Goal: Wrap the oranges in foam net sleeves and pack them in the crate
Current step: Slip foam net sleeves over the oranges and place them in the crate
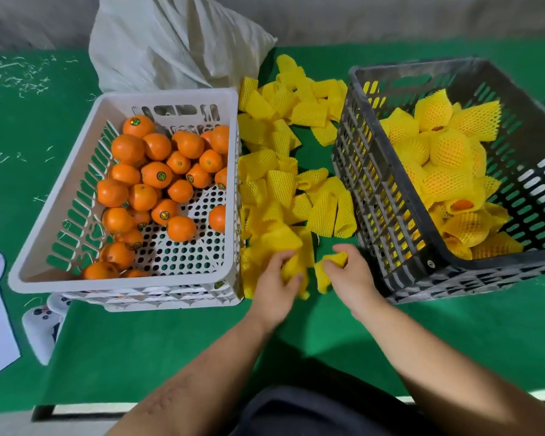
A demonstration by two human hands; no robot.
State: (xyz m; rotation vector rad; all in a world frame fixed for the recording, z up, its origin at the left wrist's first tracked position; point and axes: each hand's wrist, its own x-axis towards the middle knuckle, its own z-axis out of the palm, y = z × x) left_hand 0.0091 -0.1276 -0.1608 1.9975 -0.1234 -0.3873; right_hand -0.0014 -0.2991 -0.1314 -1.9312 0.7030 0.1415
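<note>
Two hands are gripping yellow foam net sleeves: left hand is clutching one sleeve, right hand is pinching another sleeve; soft mesh, crumpled, btwn white crate & black crate.

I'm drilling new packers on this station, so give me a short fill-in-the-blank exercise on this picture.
1. The bare oranges lie in the ____ crate.
2. The wrapped oranges lie in the ____ crate.
3. The loose foam sleeves are piled ____ the two crates.
4. The left hand and right hand each hold a yellow ____.

Missing words: white; black; between; sleeve
</note>
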